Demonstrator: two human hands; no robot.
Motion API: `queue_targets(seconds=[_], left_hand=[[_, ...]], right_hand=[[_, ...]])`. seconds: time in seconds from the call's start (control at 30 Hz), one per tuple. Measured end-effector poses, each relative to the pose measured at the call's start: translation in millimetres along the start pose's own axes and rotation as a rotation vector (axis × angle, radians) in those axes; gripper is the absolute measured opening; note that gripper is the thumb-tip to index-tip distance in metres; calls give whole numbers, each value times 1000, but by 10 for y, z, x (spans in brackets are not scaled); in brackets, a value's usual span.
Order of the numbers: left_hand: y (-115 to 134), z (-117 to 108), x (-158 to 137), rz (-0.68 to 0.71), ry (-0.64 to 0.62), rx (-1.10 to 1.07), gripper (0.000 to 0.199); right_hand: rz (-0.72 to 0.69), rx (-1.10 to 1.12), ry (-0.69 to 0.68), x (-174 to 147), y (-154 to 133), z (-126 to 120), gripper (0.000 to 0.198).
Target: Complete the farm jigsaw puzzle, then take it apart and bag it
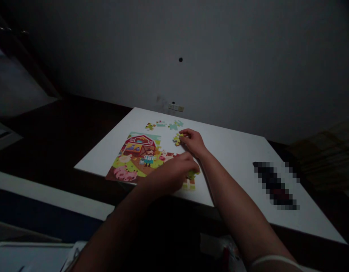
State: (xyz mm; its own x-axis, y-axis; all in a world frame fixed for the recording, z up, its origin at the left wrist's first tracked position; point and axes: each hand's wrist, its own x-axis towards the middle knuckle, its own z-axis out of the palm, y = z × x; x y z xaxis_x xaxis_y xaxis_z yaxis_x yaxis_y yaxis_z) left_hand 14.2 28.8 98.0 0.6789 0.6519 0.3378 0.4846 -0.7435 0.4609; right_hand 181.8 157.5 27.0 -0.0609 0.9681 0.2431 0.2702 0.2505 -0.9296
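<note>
Yellow-green puzzle piece (177, 139) pinched by right hand (193, 142) — left hand (174, 170) presses farm puzzle (137, 155), fingers curled.

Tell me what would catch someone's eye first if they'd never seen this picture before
The bright farm puzzle, with its red barn, stands out on the white table in a dim room. Both hands work at its right edge: the right hand pinches a yellow-green piece, and the left hand rests on the puzzle's lower right part. A few loose pieces lie beyond the puzzle, near the table's far edge.
</note>
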Motion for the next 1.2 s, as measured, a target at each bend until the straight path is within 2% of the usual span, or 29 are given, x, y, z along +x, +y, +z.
queue_targets(seconds=[0.03,0.07,0.1,0.17,0.27,0.3,0.33,0.37,0.43,0.47,0.57,0.63,0.7,0.8,0.9,1.0,1.2], left_hand=[[-89,-167,18,5,29,-58,30],[-199,-345,50,-35,130,-72,29],[-321,-521,103,-79,259,-69,27],[-560,-816,295,-171,619,-74,27],[-795,-1004,770,-338,1104,-202,27],[-837,-1003,942,-365,1117,-300,27],[-871,-982,1096,-350,1057,-406,27],[-907,-951,1217,-312,945,-496,27],[-1020,-884,1315,-220,636,-590,25],[-1108,-856,1284,-214,520,-600,24],[-1480,-801,962,-281,319,-583,23],[-1758,-761,703,-368,283,-582,27],[-2001,-689,522,-412,330,-616,28],[-2233,-542,438,-405,377,-697,32],[-2319,-443,474,-407,342,-770,33],[-2344,-420,506,-404,329,-804,29],[-2411,-402,494,-350,318,-827,27]], right_hand=[[12,5,4,2,4,8,28],[22,8,10,7,10,17,28],[30,12,12,13,14,27,28],[48,19,15,25,19,49,27],[70,10,20,25,10,72,24],[71,6,21,18,4,73,24],[71,3,22,9,-2,71,24],[68,-3,18,0,-7,65,24],[62,-27,12,-15,-16,49,25],[59,-43,13,-17,-22,42,25],[48,-64,28,-10,-68,59,25],[41,-38,19,-11,-124,119,26],[40,-6,-18,-34,-184,213,26],[74,-49,-104,-106,-242,366,26],[55,-230,-172,-164,-273,452,28],[-51,-416,-182,-164,-317,464,27],[-191,-511,-286,-128,-396,426,27]])
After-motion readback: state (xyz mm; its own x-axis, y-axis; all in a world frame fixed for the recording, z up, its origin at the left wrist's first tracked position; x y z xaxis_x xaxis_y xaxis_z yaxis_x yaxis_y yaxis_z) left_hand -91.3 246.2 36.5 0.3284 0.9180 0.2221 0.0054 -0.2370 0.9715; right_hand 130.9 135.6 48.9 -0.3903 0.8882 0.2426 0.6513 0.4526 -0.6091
